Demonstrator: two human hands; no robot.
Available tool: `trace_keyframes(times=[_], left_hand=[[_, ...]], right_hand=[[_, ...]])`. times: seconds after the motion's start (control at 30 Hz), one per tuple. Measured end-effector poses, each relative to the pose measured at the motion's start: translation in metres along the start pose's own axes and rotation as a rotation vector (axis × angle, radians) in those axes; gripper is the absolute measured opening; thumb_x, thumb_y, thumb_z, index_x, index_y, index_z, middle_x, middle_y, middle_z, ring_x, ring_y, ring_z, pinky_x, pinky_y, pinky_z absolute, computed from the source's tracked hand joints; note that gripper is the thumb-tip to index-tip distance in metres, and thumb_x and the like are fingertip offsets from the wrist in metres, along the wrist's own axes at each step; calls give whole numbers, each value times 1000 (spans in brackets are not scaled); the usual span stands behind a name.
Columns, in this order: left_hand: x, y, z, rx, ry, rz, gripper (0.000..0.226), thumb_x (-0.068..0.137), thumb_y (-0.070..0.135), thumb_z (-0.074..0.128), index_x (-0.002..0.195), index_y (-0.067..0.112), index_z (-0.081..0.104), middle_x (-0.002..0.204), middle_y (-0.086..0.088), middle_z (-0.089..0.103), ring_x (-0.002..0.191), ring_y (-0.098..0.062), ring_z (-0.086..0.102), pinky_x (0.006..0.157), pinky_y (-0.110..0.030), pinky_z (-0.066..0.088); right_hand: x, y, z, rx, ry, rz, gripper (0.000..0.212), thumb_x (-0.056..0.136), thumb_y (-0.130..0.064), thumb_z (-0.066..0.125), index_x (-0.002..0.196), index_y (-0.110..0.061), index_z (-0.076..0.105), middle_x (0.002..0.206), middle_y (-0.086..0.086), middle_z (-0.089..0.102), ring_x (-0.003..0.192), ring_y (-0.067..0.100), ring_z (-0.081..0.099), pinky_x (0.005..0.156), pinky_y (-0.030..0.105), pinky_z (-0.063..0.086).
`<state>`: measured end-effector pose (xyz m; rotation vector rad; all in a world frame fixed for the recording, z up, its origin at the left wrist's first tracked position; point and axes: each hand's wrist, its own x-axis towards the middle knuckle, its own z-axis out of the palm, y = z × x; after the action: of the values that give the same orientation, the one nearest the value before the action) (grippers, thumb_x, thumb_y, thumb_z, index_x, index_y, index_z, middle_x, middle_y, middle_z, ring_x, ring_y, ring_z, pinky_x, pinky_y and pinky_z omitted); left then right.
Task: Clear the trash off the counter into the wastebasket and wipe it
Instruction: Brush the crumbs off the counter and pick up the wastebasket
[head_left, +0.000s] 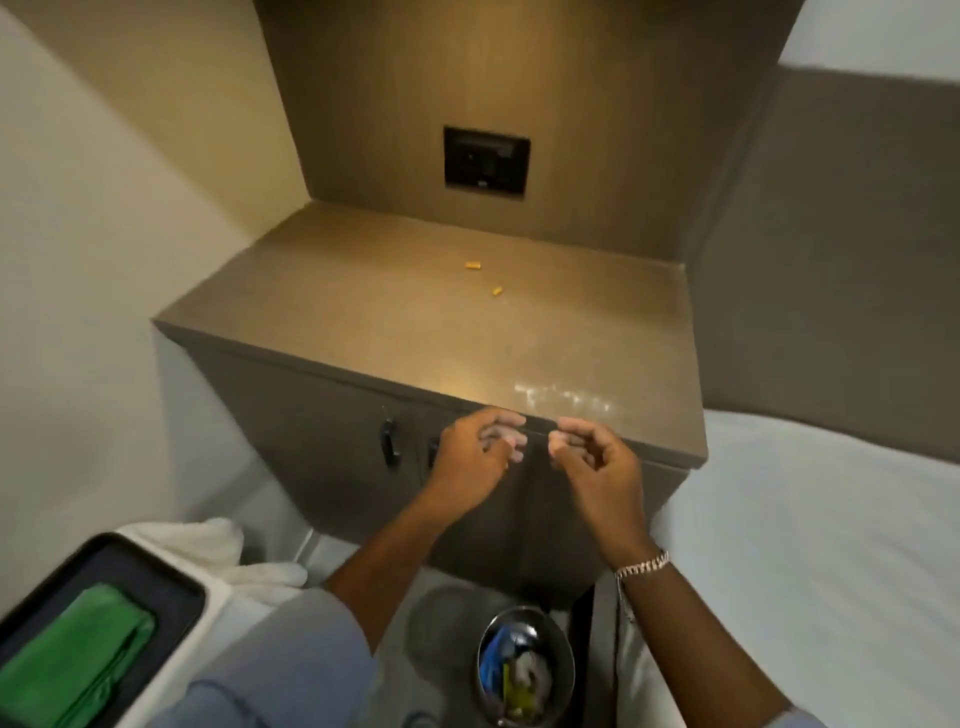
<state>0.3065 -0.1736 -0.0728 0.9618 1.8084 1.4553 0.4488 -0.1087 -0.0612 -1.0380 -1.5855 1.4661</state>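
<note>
Two small yellow scraps lie on the brown counter (519, 332), one (472, 266) towards the back and one (497, 291) just right of it. My left hand (475, 457) and my right hand (597, 462) hover side by side in front of the counter's front edge, fingers curled and fingertips drawn in. The blur hides whether either pinches something small. Directly below them on the floor stands a round metal wastebasket (563, 649) holding blue, white and yellow trash.
A folded green cloth (78, 654) lies in a dark tray (171, 577) at the lower left, with a white towel (223, 551) beside it. A black wall panel (487, 162) is set above the counter. Cabinet doors with black handles (389, 441) sit under the counter, and a white bed (831, 545) is at the right.
</note>
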Motion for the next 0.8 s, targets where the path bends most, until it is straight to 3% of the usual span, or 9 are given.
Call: trace_keyframes(times=[0.17,0.27,0.33,0.4,0.5,0.6,0.73,0.8], left_hand=[[84,32,-48,95,123,120,21,86,0,56,100,9,69,91,-15,75,75,-20,72,69,-33,59],[147,26,-72,191,213,141,20,83,2,56,96,7,70,89,-13,74,81,-23,69,76,-31,57],[191,17,-83,281,234,130,23,82,0,54,97,6,71,94,-14,73,86,-25,67,81,-29,54],[234,9,-92,353,220,88,28,83,0,53,105,5,69,104,-15,72,95,-27,67,89,-33,55],[276,2,-95,484,182,107,40,82,-2,54,118,10,66,113,-14,69,102,-27,66,94,-38,54],[311,5,-93,595,132,193,48,81,-1,59,126,15,61,120,-12,65,110,-27,62,95,-34,50],[339,15,-88,1023,-41,264,23,82,8,63,104,11,68,111,-16,60,102,-35,59,82,-40,52],[343,20,-85,1082,-54,278,16,84,9,60,100,9,66,110,-16,61,98,-35,61,77,-40,51]], right_hand=[[90,-38,48,-241,-45,-214,17,83,-5,65,99,-8,71,89,11,73,82,26,68,80,40,59],[156,-42,81,-442,-48,-262,15,81,-6,65,90,-11,76,88,9,77,77,16,66,84,37,55],[197,-43,96,-580,-47,-239,18,81,-6,63,90,-13,77,94,8,77,86,18,68,88,31,51],[235,-43,109,-767,-100,-251,23,82,-8,61,98,-16,75,106,9,73,99,22,64,91,29,47],[271,-43,124,-1120,-323,-344,27,87,-15,59,112,-18,69,122,14,60,112,32,57,96,37,48],[289,-43,132,-1374,-496,-442,31,80,-5,58,108,-14,69,114,15,63,108,34,57,91,42,50],[285,-40,127,-1439,-484,-480,23,81,-6,56,99,-11,70,101,11,65,98,30,59,83,40,52],[273,-38,119,-1343,-436,-441,22,85,-9,54,100,-11,69,104,11,65,99,29,59,86,38,51]])
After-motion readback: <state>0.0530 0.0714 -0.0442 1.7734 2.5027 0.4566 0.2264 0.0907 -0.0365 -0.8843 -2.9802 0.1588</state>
